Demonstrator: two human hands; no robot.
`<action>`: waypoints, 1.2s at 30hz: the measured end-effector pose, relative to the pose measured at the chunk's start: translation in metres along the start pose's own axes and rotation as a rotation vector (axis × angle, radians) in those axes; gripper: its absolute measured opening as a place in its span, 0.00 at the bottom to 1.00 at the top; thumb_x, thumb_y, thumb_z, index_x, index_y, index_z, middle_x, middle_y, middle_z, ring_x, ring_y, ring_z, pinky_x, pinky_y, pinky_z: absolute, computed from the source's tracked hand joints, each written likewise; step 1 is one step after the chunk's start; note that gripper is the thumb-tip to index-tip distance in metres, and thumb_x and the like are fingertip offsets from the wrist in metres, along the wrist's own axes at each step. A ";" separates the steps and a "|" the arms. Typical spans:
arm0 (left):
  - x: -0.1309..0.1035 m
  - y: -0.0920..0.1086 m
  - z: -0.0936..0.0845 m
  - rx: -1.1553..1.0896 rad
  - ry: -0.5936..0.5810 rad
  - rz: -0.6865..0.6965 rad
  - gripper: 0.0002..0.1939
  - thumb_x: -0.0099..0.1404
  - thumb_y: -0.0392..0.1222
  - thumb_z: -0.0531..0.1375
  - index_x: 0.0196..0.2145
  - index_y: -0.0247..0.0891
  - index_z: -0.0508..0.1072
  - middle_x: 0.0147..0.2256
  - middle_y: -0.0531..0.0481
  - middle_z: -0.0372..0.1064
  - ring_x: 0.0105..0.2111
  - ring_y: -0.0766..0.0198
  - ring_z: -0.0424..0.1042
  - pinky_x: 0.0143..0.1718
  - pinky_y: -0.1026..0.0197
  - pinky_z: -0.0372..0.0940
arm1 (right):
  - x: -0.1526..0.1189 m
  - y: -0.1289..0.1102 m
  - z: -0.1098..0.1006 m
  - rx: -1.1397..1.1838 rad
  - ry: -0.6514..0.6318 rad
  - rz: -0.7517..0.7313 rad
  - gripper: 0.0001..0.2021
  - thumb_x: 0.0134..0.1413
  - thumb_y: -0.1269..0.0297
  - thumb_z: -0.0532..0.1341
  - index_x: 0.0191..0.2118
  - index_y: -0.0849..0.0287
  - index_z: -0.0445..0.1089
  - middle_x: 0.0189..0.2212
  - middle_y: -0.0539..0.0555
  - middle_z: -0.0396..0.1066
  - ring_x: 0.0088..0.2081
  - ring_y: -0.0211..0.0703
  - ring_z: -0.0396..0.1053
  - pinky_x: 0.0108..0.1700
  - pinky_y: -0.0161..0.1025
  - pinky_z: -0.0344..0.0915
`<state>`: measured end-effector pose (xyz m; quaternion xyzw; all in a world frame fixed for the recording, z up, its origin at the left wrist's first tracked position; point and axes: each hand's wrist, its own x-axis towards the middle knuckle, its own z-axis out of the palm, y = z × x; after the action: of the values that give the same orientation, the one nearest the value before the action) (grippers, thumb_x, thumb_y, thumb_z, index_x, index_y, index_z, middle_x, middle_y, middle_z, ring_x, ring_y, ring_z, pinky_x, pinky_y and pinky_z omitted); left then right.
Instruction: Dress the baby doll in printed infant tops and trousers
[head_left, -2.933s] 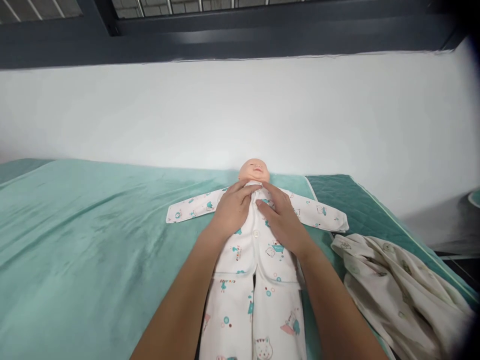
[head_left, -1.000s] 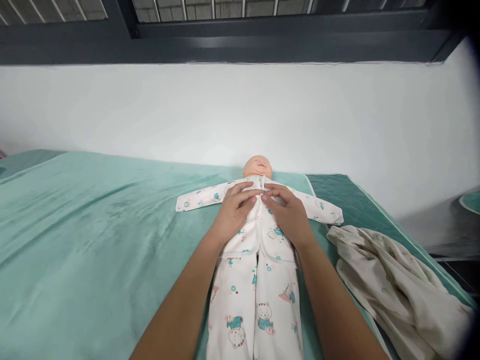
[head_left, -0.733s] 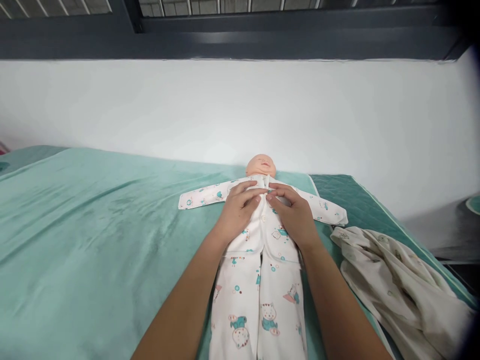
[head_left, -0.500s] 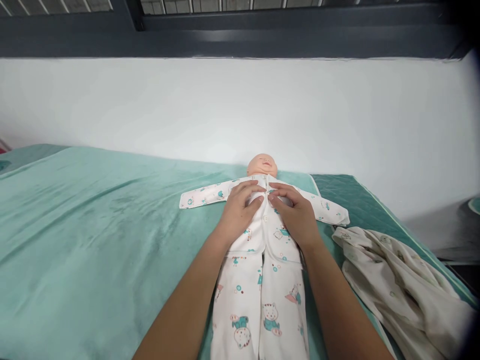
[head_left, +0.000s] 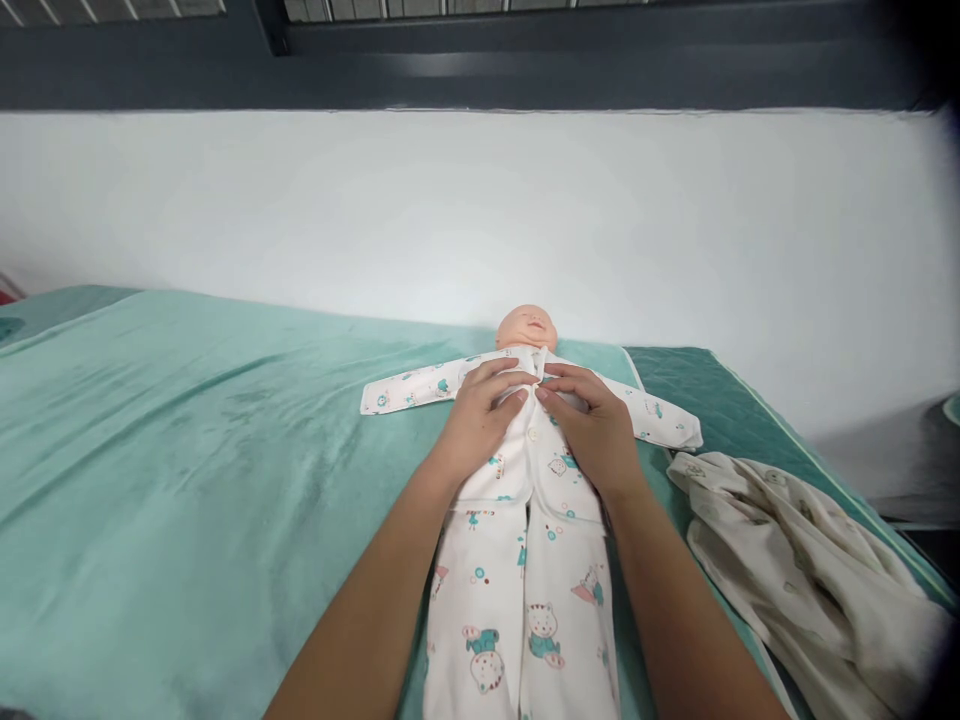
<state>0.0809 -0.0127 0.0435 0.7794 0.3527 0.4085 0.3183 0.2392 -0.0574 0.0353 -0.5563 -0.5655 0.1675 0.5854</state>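
A baby doll [head_left: 527,327] lies on its back, dressed in a white baby shirt [head_left: 551,465] with a cartoon print and white baby trousers [head_left: 487,590] of the same print. Its sleeves stretch out to both sides. From the left, my left hand [head_left: 487,410] pinches the shirt's front edge on the upper chest, fingers curved. Across from it my right hand [head_left: 592,415] grips the opposite front edge with thumb and fingertips. The fingertips of both hands nearly meet at the button line and hide the button there. Lower down, one button [head_left: 533,434] shows.
The doll rests on a light green blanket [head_left: 225,480] over a darker green quilted mat [head_left: 697,390]. A crumpled cream cloth [head_left: 802,570] lies at the right. Behind stands a white wall [head_left: 375,210], with a dark metal bed frame [head_left: 480,70] above.
The shirt's front edge near the collar now stands up slightly between my hands. My fingers have shifted only a little at the button line.
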 end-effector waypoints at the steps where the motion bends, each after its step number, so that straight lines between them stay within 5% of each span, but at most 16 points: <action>1: 0.000 0.001 0.000 0.009 -0.003 -0.002 0.14 0.69 0.40 0.54 0.48 0.49 0.77 0.59 0.51 0.64 0.61 0.58 0.59 0.64 0.51 0.54 | 0.000 0.000 0.001 -0.002 0.010 0.012 0.04 0.54 0.59 0.65 0.33 0.50 0.77 0.49 0.51 0.73 0.52 0.50 0.69 0.57 0.51 0.60; 8: -0.001 0.004 -0.001 0.082 -0.029 0.004 0.16 0.71 0.41 0.52 0.49 0.52 0.76 0.59 0.53 0.63 0.62 0.59 0.57 0.65 0.50 0.52 | 0.001 0.002 0.004 0.052 0.085 0.125 0.09 0.50 0.61 0.67 0.38 0.53 0.71 0.49 0.53 0.74 0.52 0.50 0.69 0.57 0.52 0.61; 14: 0.000 0.001 -0.001 0.140 -0.037 0.041 0.18 0.71 0.38 0.51 0.49 0.53 0.77 0.59 0.52 0.63 0.62 0.59 0.57 0.65 0.50 0.52 | 0.000 0.011 0.004 0.190 0.059 0.043 0.14 0.54 0.61 0.64 0.47 0.52 0.69 0.50 0.54 0.71 0.55 0.47 0.67 0.60 0.51 0.60; 25: -0.003 -0.001 -0.002 0.202 -0.058 0.164 0.20 0.71 0.34 0.49 0.46 0.52 0.78 0.61 0.52 0.61 0.63 0.58 0.56 0.64 0.48 0.53 | -0.003 0.007 0.004 0.203 0.112 0.033 0.05 0.58 0.61 0.59 0.37 0.53 0.71 0.52 0.55 0.69 0.54 0.48 0.67 0.56 0.50 0.64; 31: -0.002 0.000 0.001 0.040 0.095 0.095 0.17 0.68 0.33 0.52 0.45 0.46 0.76 0.57 0.50 0.65 0.59 0.60 0.63 0.63 0.52 0.57 | -0.004 0.003 -0.003 -0.023 -0.044 -0.108 0.13 0.61 0.64 0.56 0.49 0.45 0.72 0.60 0.50 0.62 0.63 0.47 0.57 0.65 0.53 0.53; 36: -0.001 0.001 0.002 0.076 0.098 0.087 0.16 0.68 0.32 0.51 0.45 0.46 0.76 0.55 0.50 0.67 0.58 0.61 0.63 0.62 0.52 0.56 | -0.003 0.001 -0.007 -0.118 -0.165 -0.138 0.17 0.63 0.63 0.54 0.55 0.40 0.69 0.64 0.46 0.57 0.66 0.47 0.50 0.67 0.55 0.47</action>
<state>0.0827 -0.0151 0.0429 0.7845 0.3488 0.4461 0.2527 0.2442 -0.0627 0.0349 -0.5339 -0.6577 0.1383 0.5131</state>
